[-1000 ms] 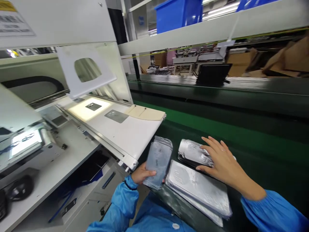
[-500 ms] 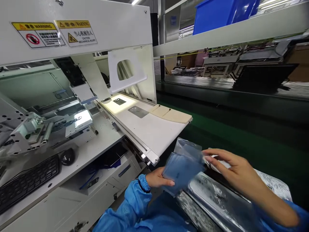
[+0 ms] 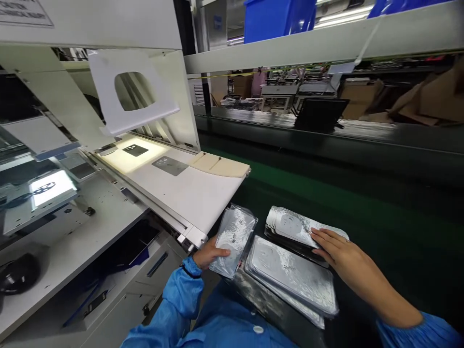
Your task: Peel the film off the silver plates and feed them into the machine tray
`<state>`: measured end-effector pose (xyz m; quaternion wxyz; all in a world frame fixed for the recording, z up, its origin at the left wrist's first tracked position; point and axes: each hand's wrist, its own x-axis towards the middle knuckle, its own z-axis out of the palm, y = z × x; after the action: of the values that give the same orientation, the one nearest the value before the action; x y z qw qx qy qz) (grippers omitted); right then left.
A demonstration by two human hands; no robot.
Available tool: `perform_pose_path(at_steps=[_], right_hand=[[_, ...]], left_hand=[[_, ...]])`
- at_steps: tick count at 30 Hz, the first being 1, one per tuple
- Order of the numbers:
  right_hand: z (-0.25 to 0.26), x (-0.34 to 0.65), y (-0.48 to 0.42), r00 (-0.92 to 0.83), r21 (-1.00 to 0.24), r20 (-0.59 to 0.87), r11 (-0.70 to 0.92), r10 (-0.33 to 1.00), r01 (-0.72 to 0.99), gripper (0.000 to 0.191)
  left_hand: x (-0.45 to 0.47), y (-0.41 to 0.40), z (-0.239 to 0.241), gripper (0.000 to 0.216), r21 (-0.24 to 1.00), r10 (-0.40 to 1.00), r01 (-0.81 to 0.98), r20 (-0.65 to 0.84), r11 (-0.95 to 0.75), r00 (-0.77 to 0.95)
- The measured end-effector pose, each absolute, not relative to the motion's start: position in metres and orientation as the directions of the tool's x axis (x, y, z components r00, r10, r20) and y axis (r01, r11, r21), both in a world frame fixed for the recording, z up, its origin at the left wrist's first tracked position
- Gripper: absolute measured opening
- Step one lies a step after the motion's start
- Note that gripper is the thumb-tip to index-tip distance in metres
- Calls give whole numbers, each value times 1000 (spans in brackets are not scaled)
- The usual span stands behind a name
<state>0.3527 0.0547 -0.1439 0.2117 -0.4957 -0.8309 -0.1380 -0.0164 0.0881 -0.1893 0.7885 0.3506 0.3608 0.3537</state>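
Observation:
My left hand (image 3: 212, 253) grips a thin, rounded phone back cover (image 3: 237, 232) in shiny clear film, thumb on its face. Whether it is one cover or several together, I cannot tell. Stretched fingers of my right hand (image 3: 340, 253) lie across the top of a stack of silvery phone back covers (image 3: 290, 223); the thumb is partly hidden. Between the hands, nearer my body, is a second stack of film-covered back covers (image 3: 293, 273), slightly fanned out. Two dark back covers lie on the white conveyor belt (image 3: 195, 198), one of them on its lit patch.
A white machine housing (image 3: 188, 96) stands over the belt. A cream guide plate (image 3: 221, 165) sits along the belt's far side. To the left are a mouse (image 3: 18, 275) and an open drawer compartment (image 3: 119, 261). Blue bins (image 3: 268, 21) rest on the rail above.
The view has turned right. The cover in my left hand now shows silvery instead of blue. My right hand has moved away from it, onto the right-hand stack.

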Motion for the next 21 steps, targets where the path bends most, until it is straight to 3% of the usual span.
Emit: perform_pose_path(at_steps=[5,10,16,21], right_hand=[[-128,352,43,-394,2,485,450,781,893,40],[-124,372,28,-276,13,500,311,821,950,48],[-132,368,21,-396,111,476,393,785,913,35],[-120,362,13,-397,100,579,422,712,901,28]], left_hand=[[-19,82,-183,72,797,788,-283,-347,534,508],[-20,79,-183,62,797,795,-282,-361,534,487],[-20,84,-186,55,792,755,-245,-364,559,545],[-18,82,-184,56,794,772,-264,-357,547,526]])
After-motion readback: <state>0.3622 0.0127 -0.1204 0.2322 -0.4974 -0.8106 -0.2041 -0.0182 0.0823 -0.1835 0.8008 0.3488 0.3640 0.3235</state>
